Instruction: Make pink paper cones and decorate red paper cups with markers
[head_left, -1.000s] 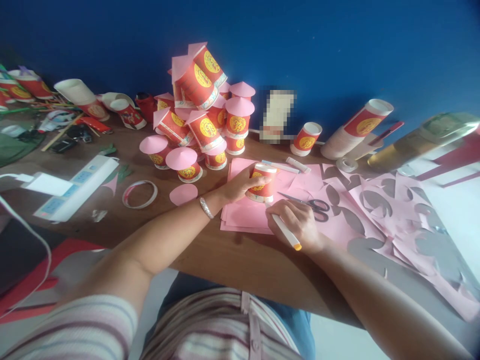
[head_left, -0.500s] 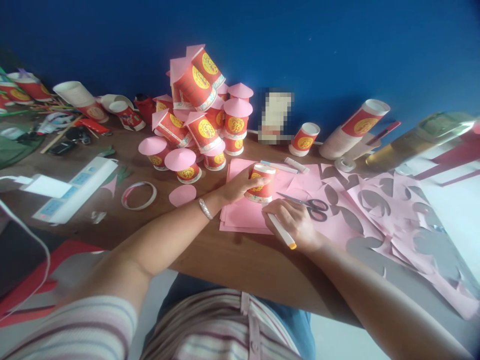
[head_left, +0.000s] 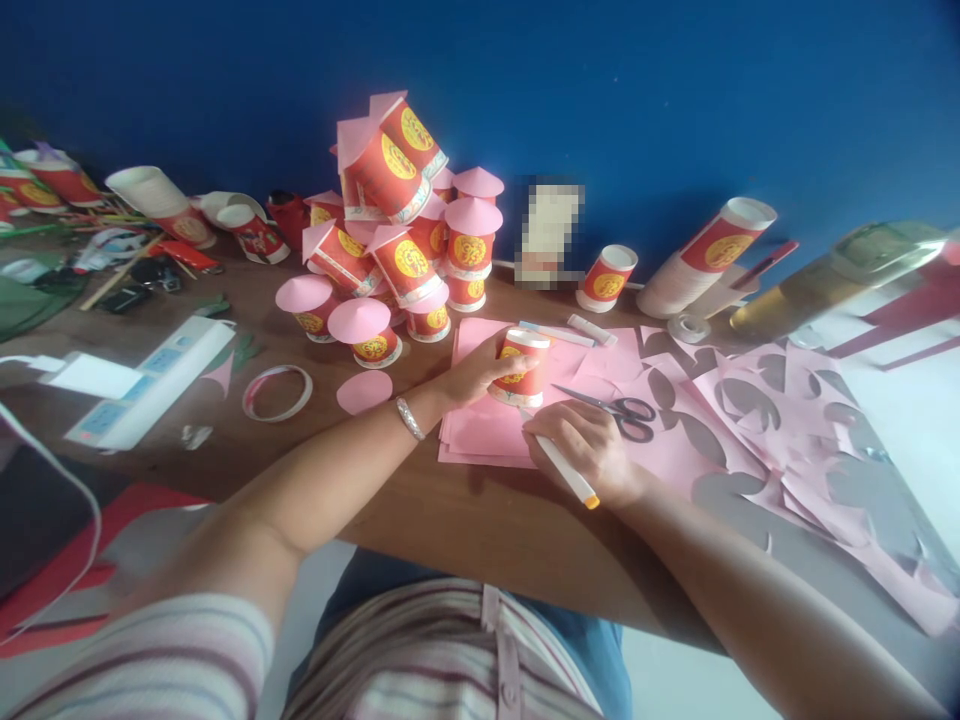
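Observation:
My left hand [head_left: 471, 374] grips a red paper cup [head_left: 523, 366] that stands upside down on a stack of pink paper [head_left: 484, 432] on the wooden table [head_left: 450, 510]. Fingers wrap the cup's left side. My right hand [head_left: 589, 445] is closed on a white pen with an orange end [head_left: 570, 474], its tip down on the pink paper right at the cup's base. Black-handled scissors [head_left: 615, 408] lie just beyond my right hand.
A pile of red cups with pink cone lids [head_left: 397, 230] stands behind. A tape ring [head_left: 277, 392], a pink paper disc [head_left: 364, 391] and a white power strip [head_left: 146, 380] lie left. Cut pink sheets [head_left: 810, 440] spread right, near a lying stack of cups [head_left: 705, 258].
My right hand with the pen has shifted slightly around the cup's base. The left hand and cup stay put.

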